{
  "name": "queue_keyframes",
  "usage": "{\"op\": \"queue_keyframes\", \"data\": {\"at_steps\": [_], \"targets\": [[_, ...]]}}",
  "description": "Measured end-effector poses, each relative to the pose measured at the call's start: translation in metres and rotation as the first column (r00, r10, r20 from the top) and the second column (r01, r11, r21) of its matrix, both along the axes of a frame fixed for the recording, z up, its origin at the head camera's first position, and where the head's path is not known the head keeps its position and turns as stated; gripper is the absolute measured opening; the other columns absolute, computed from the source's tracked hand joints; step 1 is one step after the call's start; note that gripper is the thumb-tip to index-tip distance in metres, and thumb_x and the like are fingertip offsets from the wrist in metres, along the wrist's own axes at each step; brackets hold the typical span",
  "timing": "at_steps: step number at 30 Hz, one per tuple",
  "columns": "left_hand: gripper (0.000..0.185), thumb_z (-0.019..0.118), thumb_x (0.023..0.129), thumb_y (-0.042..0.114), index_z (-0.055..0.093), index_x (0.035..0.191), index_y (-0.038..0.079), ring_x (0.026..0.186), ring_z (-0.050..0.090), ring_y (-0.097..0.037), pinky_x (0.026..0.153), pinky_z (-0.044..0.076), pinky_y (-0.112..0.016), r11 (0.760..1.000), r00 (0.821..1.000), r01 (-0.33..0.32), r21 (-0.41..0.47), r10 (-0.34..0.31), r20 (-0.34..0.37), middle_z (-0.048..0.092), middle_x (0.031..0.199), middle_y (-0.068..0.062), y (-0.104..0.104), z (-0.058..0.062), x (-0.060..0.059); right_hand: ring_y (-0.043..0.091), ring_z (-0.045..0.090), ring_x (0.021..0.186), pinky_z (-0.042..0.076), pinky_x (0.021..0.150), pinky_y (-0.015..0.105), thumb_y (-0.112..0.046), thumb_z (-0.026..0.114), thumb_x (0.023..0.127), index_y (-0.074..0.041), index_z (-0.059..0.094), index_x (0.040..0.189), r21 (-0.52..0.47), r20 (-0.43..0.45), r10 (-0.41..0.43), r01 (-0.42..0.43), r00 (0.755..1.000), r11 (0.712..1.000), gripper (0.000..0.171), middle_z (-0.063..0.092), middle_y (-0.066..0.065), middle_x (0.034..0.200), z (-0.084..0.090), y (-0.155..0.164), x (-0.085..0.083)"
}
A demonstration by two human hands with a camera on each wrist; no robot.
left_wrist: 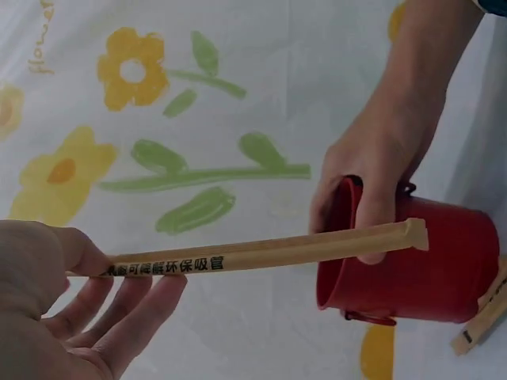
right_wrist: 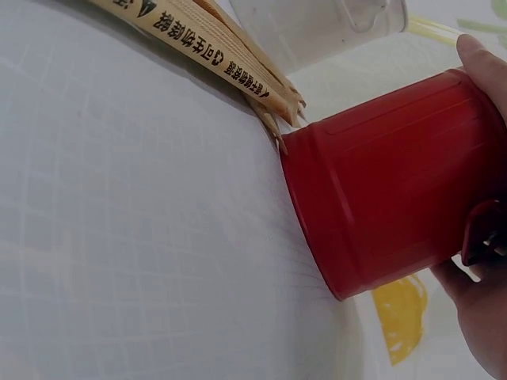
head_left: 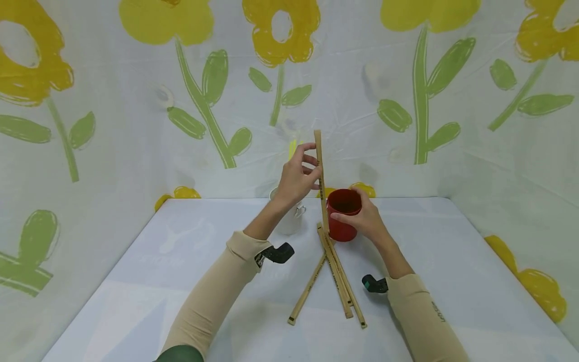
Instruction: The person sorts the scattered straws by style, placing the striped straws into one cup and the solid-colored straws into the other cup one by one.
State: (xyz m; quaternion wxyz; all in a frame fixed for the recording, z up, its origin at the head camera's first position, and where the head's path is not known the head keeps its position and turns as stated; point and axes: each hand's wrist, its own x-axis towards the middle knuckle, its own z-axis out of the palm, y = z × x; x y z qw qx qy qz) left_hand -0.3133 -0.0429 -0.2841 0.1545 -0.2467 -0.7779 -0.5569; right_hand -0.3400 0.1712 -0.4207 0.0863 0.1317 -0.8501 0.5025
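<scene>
My left hand (head_left: 296,176) pinches a paper-wrapped straw (head_left: 322,196) by its middle and holds it nearly upright, beside the red bucket (head_left: 342,232). Printed characters show on the wrapper (left_wrist: 317,248) in the left wrist view. My right hand (head_left: 372,221) grips the red bucket by its rim, the thumb and fingers on opposite sides. In the right wrist view the bucket's side (right_wrist: 396,182) fills much of the picture. Several more wrapped straws (head_left: 336,276) lie crossed on the table, their far ends at the bucket's base.
Behind my left forearm stands a white bucket (head_left: 288,225) with yellow straws (head_left: 292,147) sticking up from it, partly hidden. The white table (head_left: 181,271) ends at a flower-printed cloth (head_left: 334,100) at the back and sides.
</scene>
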Motion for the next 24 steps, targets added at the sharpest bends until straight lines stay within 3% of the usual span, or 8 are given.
{"op": "queue_keyframes", "data": {"at_steps": [9, 15, 19, 24], "targets": [[0.049, 0.056, 0.096, 0.005, 0.04, 0.141, 0.012, 0.082, 0.07, -0.025, 0.058, 0.058, -0.027, 0.999, 0.994, -0.046, -0.021, 0.044, -0.1, 0.059, 0.103, -0.015, 0.013, 0.019, -0.015, 0.029, 0.044, 0.133, 0.051, 0.096, 0.053, -0.04, 0.083, 0.076, -0.014, 0.027, 0.15, -0.008, -0.012, 0.003, -0.003, 1.0, 1.0, 0.096, 0.047, 0.009, 0.144, -0.001, 0.001, 0.001], [0.046, 0.056, 0.096, 0.004, 0.042, 0.14, 0.008, 0.079, 0.069, -0.022, 0.058, 0.056, -0.023, 0.989, 0.959, -0.127, -0.07, 0.105, -0.262, 0.061, 0.101, -0.014, 0.019, 0.024, -0.023, 0.03, 0.043, 0.134, 0.05, 0.096, 0.053, -0.04, 0.083, 0.076, -0.014, 0.025, 0.151, -0.014, 0.009, 0.012, -0.012, 1.0, 1.0, 0.098, 0.046, 0.01, 0.145, 0.0, -0.001, 0.002], [0.046, 0.057, 0.096, 0.005, 0.042, 0.139, 0.008, 0.079, 0.069, -0.022, 0.062, 0.057, -0.024, 0.986, 0.946, -0.152, -0.07, 0.124, -0.3, 0.062, 0.099, -0.013, 0.026, 0.022, -0.027, 0.031, 0.043, 0.134, 0.05, 0.097, 0.054, -0.039, 0.083, 0.077, -0.014, 0.026, 0.151, -0.005, -0.007, 0.007, -0.007, 1.0, 1.0, 0.097, 0.046, 0.01, 0.145, 0.001, -0.001, 0.001], [0.047, 0.06, 0.095, 0.007, 0.042, 0.139, 0.009, 0.08, 0.068, -0.021, 0.067, 0.057, -0.023, 0.978, 0.951, -0.177, -0.108, 0.141, -0.277, 0.063, 0.099, -0.012, 0.034, 0.008, -0.03, 0.03, 0.042, 0.135, 0.05, 0.097, 0.054, -0.04, 0.083, 0.076, -0.015, 0.026, 0.151, 0.002, -0.003, 0.002, -0.002, 1.0, 1.0, 0.097, 0.047, 0.009, 0.145, 0.0, -0.001, 0.002]]}}
